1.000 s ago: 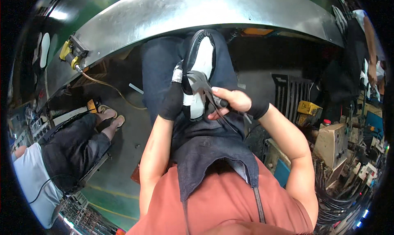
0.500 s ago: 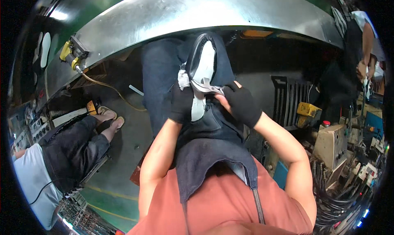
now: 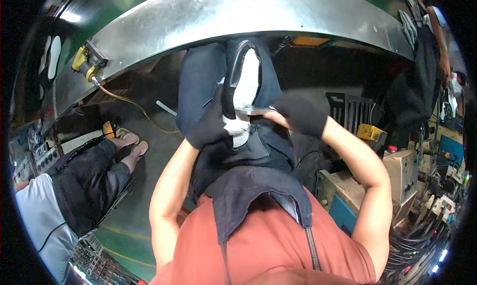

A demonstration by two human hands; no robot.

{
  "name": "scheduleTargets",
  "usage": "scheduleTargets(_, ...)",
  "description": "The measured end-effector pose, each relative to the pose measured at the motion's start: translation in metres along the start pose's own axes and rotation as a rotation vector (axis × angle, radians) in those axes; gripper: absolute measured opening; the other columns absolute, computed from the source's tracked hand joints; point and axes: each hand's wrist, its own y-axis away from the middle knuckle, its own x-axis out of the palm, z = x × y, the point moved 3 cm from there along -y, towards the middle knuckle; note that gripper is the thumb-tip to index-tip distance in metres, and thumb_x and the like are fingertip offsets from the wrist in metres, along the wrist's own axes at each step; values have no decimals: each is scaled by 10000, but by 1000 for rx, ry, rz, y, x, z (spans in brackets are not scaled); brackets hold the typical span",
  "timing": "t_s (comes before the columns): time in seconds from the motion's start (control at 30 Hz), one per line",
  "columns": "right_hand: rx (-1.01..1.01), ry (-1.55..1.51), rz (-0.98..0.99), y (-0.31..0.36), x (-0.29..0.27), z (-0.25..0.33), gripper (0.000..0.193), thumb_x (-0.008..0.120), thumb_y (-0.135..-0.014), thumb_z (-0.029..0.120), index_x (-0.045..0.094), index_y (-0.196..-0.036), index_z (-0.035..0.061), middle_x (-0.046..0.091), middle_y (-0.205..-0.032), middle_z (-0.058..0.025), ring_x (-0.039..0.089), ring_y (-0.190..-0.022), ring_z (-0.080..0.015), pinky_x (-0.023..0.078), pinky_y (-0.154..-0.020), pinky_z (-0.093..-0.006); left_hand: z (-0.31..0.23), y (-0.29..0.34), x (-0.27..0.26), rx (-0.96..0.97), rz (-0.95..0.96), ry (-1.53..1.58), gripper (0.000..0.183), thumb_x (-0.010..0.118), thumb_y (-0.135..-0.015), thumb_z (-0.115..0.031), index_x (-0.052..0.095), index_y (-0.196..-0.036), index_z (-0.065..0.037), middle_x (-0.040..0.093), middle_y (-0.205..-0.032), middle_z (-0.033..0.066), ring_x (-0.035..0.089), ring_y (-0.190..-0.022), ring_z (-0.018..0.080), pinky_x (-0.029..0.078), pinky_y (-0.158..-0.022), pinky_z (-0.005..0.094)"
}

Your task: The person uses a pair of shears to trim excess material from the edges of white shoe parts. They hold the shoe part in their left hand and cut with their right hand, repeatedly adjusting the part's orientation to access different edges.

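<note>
A black shoe upper on a last lies across my lap with its white sole side up and its toe pointing away from me. My left hand, in a black fingerless glove, closes round the heel half from the left. White wrapping on its fingers presses over the sole near the heel. My right hand, gloved the same way, grips metal pliers. Their head lies across the middle of the sole, close to the left fingers. Motion blurs the right hand, and whether the jaws bite on the upper cannot be made out.
A curved metal bench spans the far side, with a yellow air tool and its hose at the left. A seated person is at the left. Machine boxes and cables stand at the right, near another person.
The pliers have moved toward the heel and turned more sideways. My left hand has slid down toward the heel, and its wrapped fingers now lie over the sole. Both elbows have spread outward.
</note>
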Motion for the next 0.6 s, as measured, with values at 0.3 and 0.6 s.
scheduleTargets(0.3, 145, -405, -106, 61, 7, 14, 393, 470, -940, 368, 590, -951, -7, 604, -864, -217, 593, -770, -350, 455, -705, -407, -14, -27, 21, -408, -397, 140, 423, 594, -867, -240, 479, -1212, -24, 582, -1072, 197, 577, -1012, 315, 448, -837, 375)
scheduleTargets(0.6, 217, -527, -285, 12, 26, 0, 507, 401, -950, 466, 623, -884, 15, 635, -729, -175, 608, -644, -253, 467, -611, -364, -18, -8, 2, -66, -321, -2, 825, 802, -657, -231, 354, -1310, -1, 486, -1232, 180, 464, -1191, 291, 374, -991, 375)
